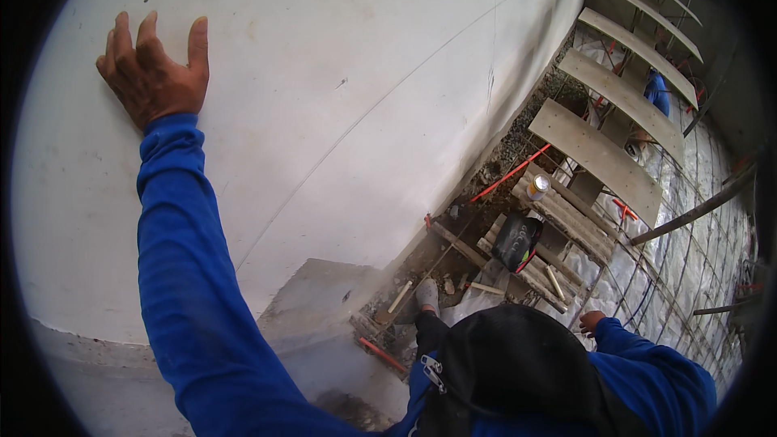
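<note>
My left hand (158, 73) is raised at the upper left, its fingers spread and slightly bent against the pale wall (324, 81). Nothing shows in it. A thin dark line curves across the wall to the right of that hand. Low on the right, my right hand (592, 323) hangs beside my body above the planks and white sheeting. Its fingers look loosely bent and apart, partly hidden, with no object visible in them. A black bag (514, 364) with a zip covers much of my front. My left foot (427, 295) stands at the wall's base.
A black container (518, 241) and a can (538, 186) stand on rough planks (571, 218). Several long boards (599, 154) rise like steps beyond. Steel bars cross white sheeting (688, 226) at right, where a pole (696, 209) slants across. An orange-red rod (510, 171) lies near the wall.
</note>
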Tool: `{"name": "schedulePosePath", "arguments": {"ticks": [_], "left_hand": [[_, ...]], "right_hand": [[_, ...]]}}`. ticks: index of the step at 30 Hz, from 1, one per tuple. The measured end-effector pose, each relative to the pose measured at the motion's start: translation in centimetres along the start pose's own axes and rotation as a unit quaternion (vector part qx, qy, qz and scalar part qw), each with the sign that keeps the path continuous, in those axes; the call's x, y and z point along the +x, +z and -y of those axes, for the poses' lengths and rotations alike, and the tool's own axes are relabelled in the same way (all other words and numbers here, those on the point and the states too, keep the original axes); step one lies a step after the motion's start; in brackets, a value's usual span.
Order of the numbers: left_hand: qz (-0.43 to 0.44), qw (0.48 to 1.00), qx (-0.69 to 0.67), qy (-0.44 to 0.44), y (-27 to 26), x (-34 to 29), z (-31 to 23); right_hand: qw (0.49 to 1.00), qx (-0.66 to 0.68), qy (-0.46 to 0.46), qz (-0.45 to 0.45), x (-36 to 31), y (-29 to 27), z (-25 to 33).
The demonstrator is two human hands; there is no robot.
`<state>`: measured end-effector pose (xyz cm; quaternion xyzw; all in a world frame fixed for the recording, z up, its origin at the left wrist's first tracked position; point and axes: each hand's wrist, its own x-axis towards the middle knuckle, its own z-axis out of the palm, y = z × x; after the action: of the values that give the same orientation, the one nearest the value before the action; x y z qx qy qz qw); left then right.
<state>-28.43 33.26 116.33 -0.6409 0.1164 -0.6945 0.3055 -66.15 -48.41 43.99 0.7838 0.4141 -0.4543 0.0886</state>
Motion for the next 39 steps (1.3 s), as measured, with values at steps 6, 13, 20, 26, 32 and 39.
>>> {"name": "schedulePosePath", "arguments": {"ticks": [6,13,20,26,32,39], "left_hand": [[0.014,1.0,0.022,-0.001,0.0,0.1,-0.2],[0.045,0.998,0.05,-0.014,0.3,-0.1,-0.2],[0.077,0.993,0.086,-0.01,0.5,-0.2,-0.4],[0.123,0.98,0.154,-0.006,0.3,-0.1,-0.8],[0.112,0.982,0.152,-0.008,0.3,0.1,-0.5],[0.052,0.995,0.089,-0.008,0.9,-0.1,-0.2]], "right_hand": [[0.762,0.558,0.301,-0.133,0.5,-4.4,1.7],[0.604,0.677,0.327,-0.263,-0.6,-12.2,3.3],[0.824,0.474,0.27,-0.153,2.3,-3.2,2.5],[0.965,0.189,0.167,-0.077,6.5,2.2,4.7],[0.57,0.723,0.347,-0.178,6.8,-4.0,5.3],[0.757,0.552,0.227,-0.267,7.4,-4.5,3.2]]}}
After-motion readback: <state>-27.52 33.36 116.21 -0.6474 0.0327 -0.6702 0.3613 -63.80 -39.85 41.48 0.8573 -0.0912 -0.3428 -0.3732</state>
